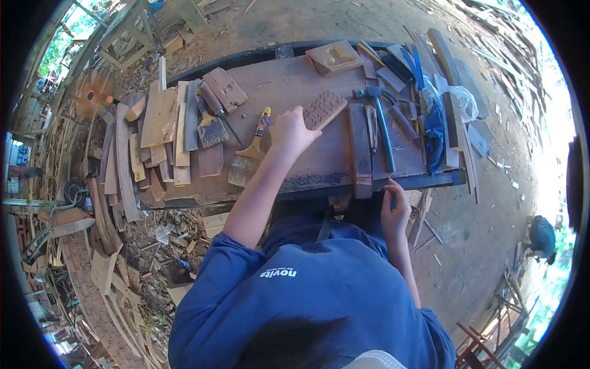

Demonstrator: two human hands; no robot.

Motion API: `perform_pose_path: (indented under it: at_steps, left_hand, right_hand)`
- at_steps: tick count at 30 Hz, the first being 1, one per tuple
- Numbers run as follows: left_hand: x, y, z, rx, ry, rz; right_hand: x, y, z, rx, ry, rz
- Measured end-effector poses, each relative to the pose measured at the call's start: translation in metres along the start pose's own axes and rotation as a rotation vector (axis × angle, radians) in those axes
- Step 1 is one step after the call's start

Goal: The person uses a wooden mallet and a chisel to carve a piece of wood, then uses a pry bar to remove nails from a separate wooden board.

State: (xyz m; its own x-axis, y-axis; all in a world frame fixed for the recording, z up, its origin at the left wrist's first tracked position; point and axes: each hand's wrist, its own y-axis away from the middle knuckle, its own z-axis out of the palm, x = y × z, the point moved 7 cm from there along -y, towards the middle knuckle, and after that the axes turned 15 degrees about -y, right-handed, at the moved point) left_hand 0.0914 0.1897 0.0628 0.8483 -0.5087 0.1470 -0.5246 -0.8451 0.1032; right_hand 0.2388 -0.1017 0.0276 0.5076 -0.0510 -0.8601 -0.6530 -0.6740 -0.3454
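My left hand (294, 132) grips the near end of a brown wooden block (326, 109) whose upper face bears rows of small dark marks. The block is tilted over the workbench (276, 83). My right hand (396, 206) is at the bench's front edge, fingers curled and thumb and forefinger close together; whatever is between them is too small to make out. A hammer (382, 126) with a blue handle lies just beyond it, beside a long dark wooden bar (361, 150). A paintbrush (251, 150) with a patterned handle lies left of my left forearm.
Several wood offcuts (161, 117) crowd the bench's left end, near a second brush (212, 129). A hollowed wooden block (335, 57) sits at the back. Blue cloth (435, 132) and a plastic bag (464, 101) lie at the right. Wood scraps (166, 246) litter the ground.
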Motion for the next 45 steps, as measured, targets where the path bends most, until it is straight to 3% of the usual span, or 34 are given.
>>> perform_pose_path:
  at_steps: [2, 8, 11, 13, 14, 16, 17, 20, 22, 24, 26, 29, 32, 34, 38, 41, 43, 45]
  left_hand:
    - [0.007, -0.002, 0.012, -0.008, 0.051, -0.061]
    - [0.013, 0.019, 0.014, 0.029, -0.003, -0.203]
    - [-0.002, 0.022, 0.022, -0.060, -0.050, -0.159]
    - [-0.010, 0.022, 0.025, 0.087, -0.056, 0.072]
    - [-0.019, 0.022, 0.026, 0.088, -0.060, 0.064]
    - [-0.021, 0.022, 0.022, 0.022, 0.127, 0.210]
    - [-0.025, 0.023, 0.019, 0.029, 0.123, 0.203]
    - [-0.035, 0.032, 0.022, -0.101, 0.226, 0.173]
    - [-0.058, 0.034, 0.019, 0.108, 0.208, 0.068]
    - [-0.092, 0.035, 0.038, 0.155, 0.227, -0.047]
    - [-0.108, 0.043, 0.040, 0.201, 0.240, -0.160]
    - [-0.109, 0.057, 0.026, 0.214, 0.200, -0.234]
    - [-0.091, 0.046, 0.007, 0.288, 0.169, -0.181]
    - [-0.062, 0.021, -0.005, 0.280, 0.159, 0.048]
    - [-0.023, -0.074, 0.011, 0.199, 0.286, 0.201]
    - [0.003, -0.146, 0.027, 0.348, 0.119, 0.363]
    - [0.030, -0.168, 0.018, 0.467, -0.233, 0.457]
    - [0.042, -0.187, 0.021, 0.394, -0.288, 0.483]
  right_hand:
    - [0.009, 0.007, -0.002, 0.003, -0.024, 0.063]
    - [-0.023, -0.003, 0.012, 0.018, -0.038, -0.040]
    - [-0.021, -0.025, 0.009, 0.050, 0.083, -0.140]
    - [-0.018, -0.044, 0.006, 0.094, 0.234, -0.143]
    - [-0.017, -0.051, 0.007, 0.089, 0.227, -0.145]
    - [0.008, -0.063, 0.014, -0.017, 0.160, 0.182]
    - [0.011, -0.066, 0.018, -0.053, 0.194, 0.164]
    - [0.040, -0.070, 0.022, -0.127, 0.251, 0.168]
    - [0.042, -0.075, 0.018, -0.142, 0.200, 0.222]
    - [0.049, -0.076, 0.013, -0.154, 0.149, 0.281]
    - [0.062, -0.074, -0.002, 0.001, -0.078, 0.373]
    - [0.055, -0.082, -0.030, 0.219, -0.319, 0.281]
    - [0.030, -0.092, -0.045, 0.362, -0.507, 0.217]
    - [0.022, -0.095, -0.053, 0.445, -0.561, 0.130]
    - [0.023, -0.082, -0.049, 0.509, -0.730, 0.095]
    - [0.021, -0.057, -0.038, 0.489, -0.722, 0.104]
    - [0.021, -0.037, -0.034, 0.458, -0.660, 0.101]
    - [0.037, -0.018, -0.026, 0.432, -0.690, 0.272]
